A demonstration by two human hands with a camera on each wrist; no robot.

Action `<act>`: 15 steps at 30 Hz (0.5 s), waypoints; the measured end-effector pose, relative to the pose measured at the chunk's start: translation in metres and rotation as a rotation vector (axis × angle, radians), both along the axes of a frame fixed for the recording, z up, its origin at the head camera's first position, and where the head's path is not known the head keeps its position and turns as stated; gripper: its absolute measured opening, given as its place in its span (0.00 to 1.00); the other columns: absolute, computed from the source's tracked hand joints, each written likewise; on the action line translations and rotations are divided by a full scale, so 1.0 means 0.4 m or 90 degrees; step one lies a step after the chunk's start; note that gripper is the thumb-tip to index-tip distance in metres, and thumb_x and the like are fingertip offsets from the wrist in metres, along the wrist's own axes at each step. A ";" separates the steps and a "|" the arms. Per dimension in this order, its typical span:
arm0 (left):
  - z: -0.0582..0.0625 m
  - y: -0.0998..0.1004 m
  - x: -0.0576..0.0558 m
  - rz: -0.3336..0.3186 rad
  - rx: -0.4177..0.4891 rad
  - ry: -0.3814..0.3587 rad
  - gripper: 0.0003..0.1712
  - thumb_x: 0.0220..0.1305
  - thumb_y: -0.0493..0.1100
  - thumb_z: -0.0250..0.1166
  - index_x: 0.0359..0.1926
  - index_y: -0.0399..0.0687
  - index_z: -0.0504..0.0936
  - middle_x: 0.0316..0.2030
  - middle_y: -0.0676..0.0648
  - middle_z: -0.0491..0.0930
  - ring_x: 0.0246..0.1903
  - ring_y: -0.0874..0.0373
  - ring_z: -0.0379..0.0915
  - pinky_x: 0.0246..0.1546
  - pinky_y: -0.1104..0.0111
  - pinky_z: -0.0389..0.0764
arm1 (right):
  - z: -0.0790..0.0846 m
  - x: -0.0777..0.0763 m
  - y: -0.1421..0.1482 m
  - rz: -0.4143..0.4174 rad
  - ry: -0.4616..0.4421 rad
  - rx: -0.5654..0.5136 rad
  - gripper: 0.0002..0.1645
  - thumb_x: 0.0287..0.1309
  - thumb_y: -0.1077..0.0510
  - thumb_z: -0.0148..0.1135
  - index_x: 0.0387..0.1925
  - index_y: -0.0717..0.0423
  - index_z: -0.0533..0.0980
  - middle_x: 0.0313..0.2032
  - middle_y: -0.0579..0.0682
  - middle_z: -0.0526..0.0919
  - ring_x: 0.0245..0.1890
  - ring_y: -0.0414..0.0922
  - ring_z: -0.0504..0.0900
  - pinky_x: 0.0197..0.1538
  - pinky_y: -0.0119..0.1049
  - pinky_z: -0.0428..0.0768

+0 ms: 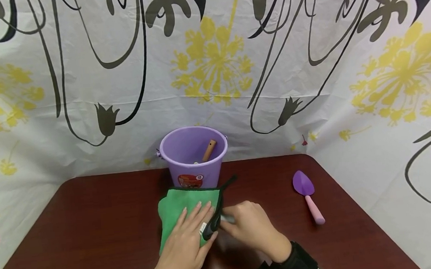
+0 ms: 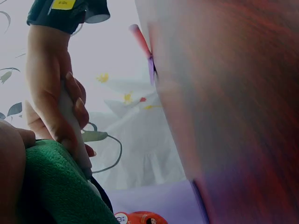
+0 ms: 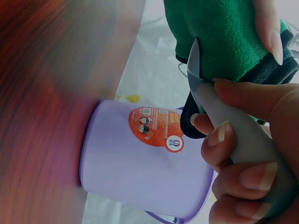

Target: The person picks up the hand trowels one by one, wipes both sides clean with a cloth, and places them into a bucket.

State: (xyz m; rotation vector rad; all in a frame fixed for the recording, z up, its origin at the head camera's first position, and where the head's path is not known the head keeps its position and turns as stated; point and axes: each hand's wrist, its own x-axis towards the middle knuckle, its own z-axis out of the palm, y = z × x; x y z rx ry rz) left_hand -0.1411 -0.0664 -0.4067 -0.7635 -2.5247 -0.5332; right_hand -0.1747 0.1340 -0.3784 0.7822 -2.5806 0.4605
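My left hand [image 1: 182, 249] holds a folded green cloth [image 1: 170, 210] with dark edging, its fingers laid long across the top and the thumb at the side. The cloth is raised above the table in the wrist views. My right hand [image 1: 253, 224] grips a knife-like tool [image 3: 231, 114] by its grey handle. Its pointed metal blade [image 3: 193, 63] rests against or just beside the cloth; which one I cannot tell. A black loop [image 3: 188, 123] hangs beside the tool.
Behind the hands a purple bucket [image 1: 199, 176] stands at the table's far edge, a wooden handle [image 1: 209, 150] inside it. To the right, a purple trowel [image 1: 304, 183] with a pink handle lies on the brown table [image 1: 105, 227]. A patterned cloth backdrop [image 1: 128, 86] hangs behind.
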 end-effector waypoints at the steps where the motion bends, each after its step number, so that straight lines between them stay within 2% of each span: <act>1: -0.001 -0.001 -0.002 0.003 -0.004 0.008 0.30 0.72 0.56 0.61 0.70 0.52 0.74 0.72 0.53 0.70 0.74 0.54 0.63 0.73 0.48 0.67 | 0.001 0.000 0.000 0.001 0.003 0.000 0.11 0.55 0.48 0.75 0.22 0.44 0.84 0.13 0.35 0.76 0.16 0.27 0.70 0.21 0.23 0.68; 6: -0.004 -0.006 -0.007 0.014 -0.008 0.046 0.30 0.71 0.57 0.62 0.70 0.53 0.74 0.72 0.55 0.70 0.74 0.55 0.63 0.72 0.49 0.67 | 0.005 0.001 0.001 0.003 0.008 -0.008 0.07 0.55 0.47 0.75 0.32 0.45 0.89 0.22 0.37 0.87 0.20 0.29 0.78 0.23 0.23 0.71; 15: -0.014 -0.015 -0.014 0.031 -0.022 0.112 0.32 0.68 0.55 0.66 0.69 0.52 0.75 0.71 0.54 0.71 0.73 0.55 0.65 0.73 0.50 0.64 | 0.009 0.000 0.000 0.002 0.001 -0.017 0.05 0.55 0.47 0.75 0.31 0.42 0.88 0.21 0.35 0.84 0.19 0.27 0.73 0.23 0.23 0.69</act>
